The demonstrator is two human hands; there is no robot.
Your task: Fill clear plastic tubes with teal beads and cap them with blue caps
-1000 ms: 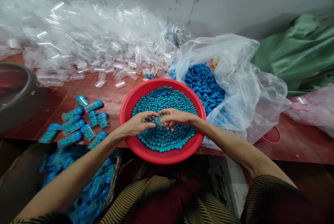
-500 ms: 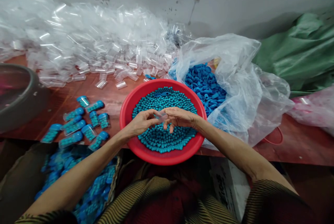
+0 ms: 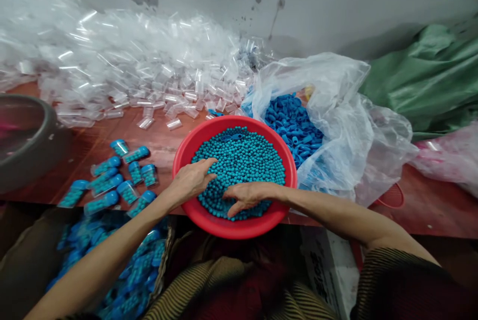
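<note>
Both my hands are in the red basin (image 3: 235,230), over small round turquoise beads (image 3: 242,160). On the left side, my left hand (image 3: 192,178) has its thumb and forefinger apart above the beads, and no object shows clearly between them. My right hand (image 3: 248,196) reaches low into the beads from the right, thumb and fingers spread, some fingertips sunk out of sight. The clear tube seen earlier cannot be made out now. Two blue spoon-shaped caps (image 3: 232,137) lie on the beads near the far rim.
Clear plastic tubes (image 3: 145,123) are heaped along the wall. Bead-filled tubes with blue caps (image 3: 106,180) lie left, above a box of more (image 3: 130,280). A plastic bag (image 3: 336,111) holds blue caps (image 3: 293,123). A grey tub (image 3: 48,146) stands far left.
My hands were together over the beads with a clear tube between them. They have since parted: the left drew back leftward, and the right moved down into the beads.
</note>
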